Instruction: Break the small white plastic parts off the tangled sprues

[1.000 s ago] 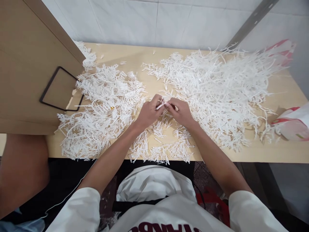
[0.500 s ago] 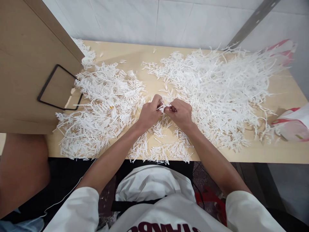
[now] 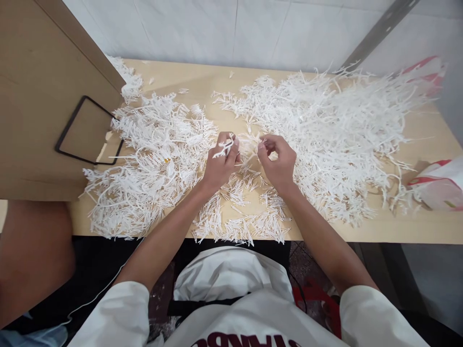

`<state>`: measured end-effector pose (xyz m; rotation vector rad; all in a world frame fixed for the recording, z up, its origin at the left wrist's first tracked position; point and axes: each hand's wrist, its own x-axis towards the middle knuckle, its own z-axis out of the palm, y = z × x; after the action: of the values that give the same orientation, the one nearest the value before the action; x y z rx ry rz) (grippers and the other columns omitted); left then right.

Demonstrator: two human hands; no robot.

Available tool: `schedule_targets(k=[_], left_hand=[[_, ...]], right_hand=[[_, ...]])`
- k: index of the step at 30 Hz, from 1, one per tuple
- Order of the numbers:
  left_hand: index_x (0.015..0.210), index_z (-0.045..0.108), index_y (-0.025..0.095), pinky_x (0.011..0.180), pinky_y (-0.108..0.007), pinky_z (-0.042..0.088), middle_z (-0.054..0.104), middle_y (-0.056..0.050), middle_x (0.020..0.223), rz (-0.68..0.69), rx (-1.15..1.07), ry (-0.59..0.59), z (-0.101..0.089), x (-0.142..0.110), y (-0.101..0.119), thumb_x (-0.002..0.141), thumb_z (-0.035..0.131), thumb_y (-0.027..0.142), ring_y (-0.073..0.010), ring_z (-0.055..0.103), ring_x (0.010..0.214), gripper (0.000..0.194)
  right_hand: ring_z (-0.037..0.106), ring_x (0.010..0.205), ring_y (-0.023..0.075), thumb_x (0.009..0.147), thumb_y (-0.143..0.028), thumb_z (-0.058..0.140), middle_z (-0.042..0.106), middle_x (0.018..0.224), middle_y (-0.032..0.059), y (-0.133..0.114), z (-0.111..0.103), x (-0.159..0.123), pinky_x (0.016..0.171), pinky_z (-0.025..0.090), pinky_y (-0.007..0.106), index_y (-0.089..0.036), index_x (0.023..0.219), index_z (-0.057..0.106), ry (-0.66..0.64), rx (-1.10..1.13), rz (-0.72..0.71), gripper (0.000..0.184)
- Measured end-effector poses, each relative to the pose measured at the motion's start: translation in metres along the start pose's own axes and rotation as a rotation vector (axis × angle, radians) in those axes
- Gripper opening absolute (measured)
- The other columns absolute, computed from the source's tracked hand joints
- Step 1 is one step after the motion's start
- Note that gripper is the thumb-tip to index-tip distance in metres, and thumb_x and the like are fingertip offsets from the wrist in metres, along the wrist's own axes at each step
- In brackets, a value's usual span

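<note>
My left hand [image 3: 221,161] is closed around a branched white plastic piece [image 3: 224,146], which sticks out between thumb and forefinger. A short gap to the right, my right hand [image 3: 278,158] has its thumb and forefinger curled into a pinch. White strands show at those fingertips, but whether they are gripped is too small to make out. Thin short white sticks [image 3: 237,193] lie scattered under and in front of both hands. To the right spreads a big heap of tangled, branched white pieces [image 3: 325,130]. Another white heap, largely short sticks [image 3: 152,188], lies on the left.
A tall cardboard box [image 3: 54,96] with a black wire frame [image 3: 87,130] borders the wooden tabletop [image 3: 213,82] at left. Red-and-white plastic bags [image 3: 439,185] sit at right. Behind runs a tiled wall [image 3: 202,29]. Another person's bare limb [image 3: 36,250] shows at lower left.
My hands have moved apart from where they met. The left now shows the branched piece above its thumb, and the right has shifted slightly right.
</note>
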<state>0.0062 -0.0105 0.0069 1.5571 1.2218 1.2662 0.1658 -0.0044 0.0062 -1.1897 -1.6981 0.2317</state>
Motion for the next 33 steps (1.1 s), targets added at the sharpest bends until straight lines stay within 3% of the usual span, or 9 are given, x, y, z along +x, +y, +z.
schedule_targets(k=[2,4,9,11,18,22,26,30,33], left_hand=[[0.099,0.04,0.022,0.058,-0.021,0.048,0.051,0.005,0.064,-0.043,-0.147,-0.073,0.001,0.002,0.002,0.093,0.042,0.044,-0.0072,0.056,0.056,0.023],[0.1,0.039,0.022,0.056,-0.021,0.049,0.05,0.005,0.064,-0.076,-0.214,-0.138,0.002,0.002,0.002,0.092,0.043,0.046,-0.0076,0.057,0.057,0.025],[0.096,0.045,0.021,0.064,-0.021,0.047,0.056,0.0,0.079,0.048,-0.07,-0.127,-0.002,0.003,-0.001,0.092,0.045,0.041,-0.0072,0.057,0.07,0.021],[0.093,0.046,0.02,0.063,-0.021,0.045,0.056,0.001,0.076,0.077,-0.017,-0.145,-0.004,0.002,0.0,0.092,0.045,0.04,-0.0071,0.055,0.067,0.02],[0.081,0.044,0.02,0.055,-0.023,0.037,0.053,0.004,0.063,0.136,0.229,-0.212,-0.002,0.001,0.005,0.09,0.046,0.03,-0.0068,0.046,0.052,0.014],[0.083,0.044,0.02,0.058,-0.023,0.04,0.054,0.003,0.067,0.11,0.155,-0.121,0.002,0.0,0.003,0.091,0.045,0.034,-0.0075,0.05,0.058,0.016],[0.083,0.044,0.02,0.062,-0.022,0.046,0.055,0.002,0.069,0.008,-0.154,-0.083,0.012,-0.001,0.0,0.09,0.048,0.034,-0.0073,0.055,0.063,0.017],[0.086,0.044,0.02,0.054,-0.022,0.05,0.057,0.003,0.066,-0.133,-0.455,-0.13,0.019,0.0,-0.004,0.088,0.052,0.037,-0.0079,0.057,0.055,0.019],[0.086,0.042,0.02,0.054,-0.022,0.051,0.06,0.002,0.066,-0.2,-0.525,0.01,0.014,0.007,-0.007,0.088,0.051,0.036,-0.0084,0.059,0.054,0.018]], right_hand=[[0.058,0.076,0.0112,0.092,-0.031,0.049,0.063,0.099,0.0032,0.002,-0.002,0.002,0.07,0.048,0.027,-0.022,0.111,0.056,-0.07,0.096,0.013,0.022],[0.06,0.085,0.0122,0.095,-0.032,0.045,0.063,0.104,0.0032,0.003,-0.002,0.003,0.076,0.048,0.028,-0.023,0.11,0.058,-0.156,0.128,-0.018,0.022],[0.059,0.078,0.0113,0.092,-0.039,0.051,0.065,0.087,0.0002,0.001,0.0,0.001,0.071,0.046,0.026,-0.022,0.097,0.061,-0.434,0.089,-0.098,0.02],[0.057,0.072,0.0101,0.094,-0.035,0.048,0.064,0.082,-0.0005,0.001,0.0,0.001,0.066,0.044,0.024,-0.021,0.089,0.06,-0.473,0.05,-0.126,0.02],[0.036,0.049,0.0078,0.085,-0.022,0.051,0.045,0.051,-0.0037,0.008,0.001,-0.003,0.05,0.031,0.025,-0.018,0.056,0.045,-0.236,-0.263,-0.429,0.029],[0.031,0.047,0.008,0.085,-0.018,0.048,0.039,0.047,-0.0038,0.009,0.003,-0.006,0.047,0.029,0.026,-0.019,0.053,0.04,-0.084,-0.382,-0.56,0.033],[0.033,0.048,0.0083,0.087,-0.018,0.049,0.041,0.048,-0.0036,0.007,0.003,-0.005,0.048,0.031,0.025,-0.019,0.058,0.044,0.049,-0.331,-0.567,0.029],[0.038,0.047,0.008,0.089,-0.018,0.046,0.045,0.048,-0.003,0.002,0.001,-0.005,0.048,0.033,0.025,-0.019,0.058,0.046,0.041,-0.28,-0.509,0.031],[0.047,0.048,0.0081,0.091,-0.021,0.044,0.052,0.052,-0.0024,-0.002,-0.002,-0.007,0.048,0.037,0.025,-0.019,0.064,0.054,0.054,-0.242,-0.389,0.029]])
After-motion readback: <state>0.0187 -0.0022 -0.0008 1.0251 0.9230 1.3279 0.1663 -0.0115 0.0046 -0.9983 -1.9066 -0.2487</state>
